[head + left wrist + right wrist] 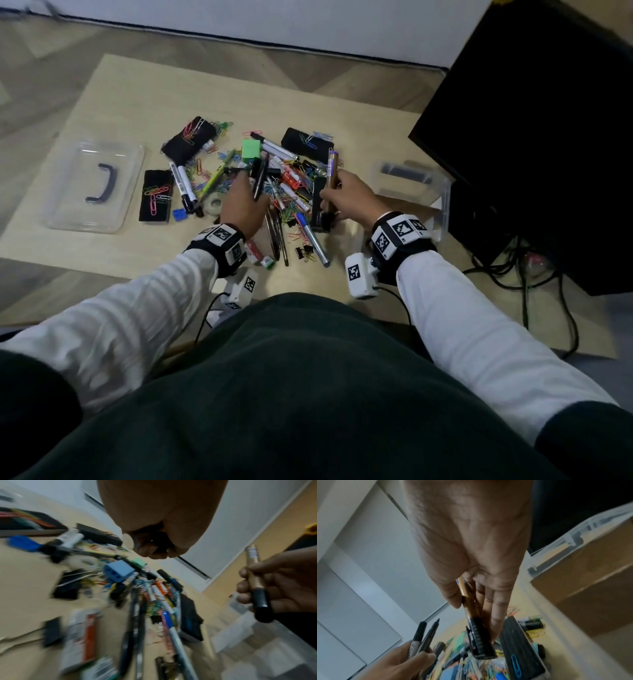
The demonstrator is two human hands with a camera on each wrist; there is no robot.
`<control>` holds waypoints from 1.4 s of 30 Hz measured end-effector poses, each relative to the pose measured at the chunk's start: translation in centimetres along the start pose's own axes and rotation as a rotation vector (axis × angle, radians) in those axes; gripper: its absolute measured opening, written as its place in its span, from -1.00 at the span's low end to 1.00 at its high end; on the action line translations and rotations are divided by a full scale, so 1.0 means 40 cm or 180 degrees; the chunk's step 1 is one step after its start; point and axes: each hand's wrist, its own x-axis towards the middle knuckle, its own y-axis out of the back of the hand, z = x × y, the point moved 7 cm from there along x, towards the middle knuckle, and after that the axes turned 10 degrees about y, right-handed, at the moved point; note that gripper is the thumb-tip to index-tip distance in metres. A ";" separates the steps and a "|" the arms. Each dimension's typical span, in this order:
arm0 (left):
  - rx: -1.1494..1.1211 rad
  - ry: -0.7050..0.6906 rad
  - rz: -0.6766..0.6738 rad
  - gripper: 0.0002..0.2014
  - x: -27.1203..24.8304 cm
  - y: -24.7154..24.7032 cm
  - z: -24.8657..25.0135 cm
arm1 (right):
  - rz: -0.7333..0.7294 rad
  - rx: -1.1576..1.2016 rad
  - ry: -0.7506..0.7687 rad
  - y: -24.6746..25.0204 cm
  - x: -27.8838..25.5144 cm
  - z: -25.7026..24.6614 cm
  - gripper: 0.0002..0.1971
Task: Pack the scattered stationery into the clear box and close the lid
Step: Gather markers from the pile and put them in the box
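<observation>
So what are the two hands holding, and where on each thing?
The right hand grips a gold marker round the middle of its barrel, black cap end free. The left hand holds two black pens by their lower ends.

I can read no text; the marker [182,181] labels and the wristband [399,234] tags show only blurred patterns.

The head camera looks steeply down from above onto the pale wooden board [239,99] on the floor, taking in both edges. Each wrist camera sits close behind its hand, facing the board's middle; both share the heap of mixed stationery [291,185] there.
</observation>
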 end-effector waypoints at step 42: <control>0.0362 -0.0329 -0.1869 -0.69 -0.104 -0.176 0.199 | -0.2714 -0.2996 -0.0634 -0.005 -0.007 0.250 -0.67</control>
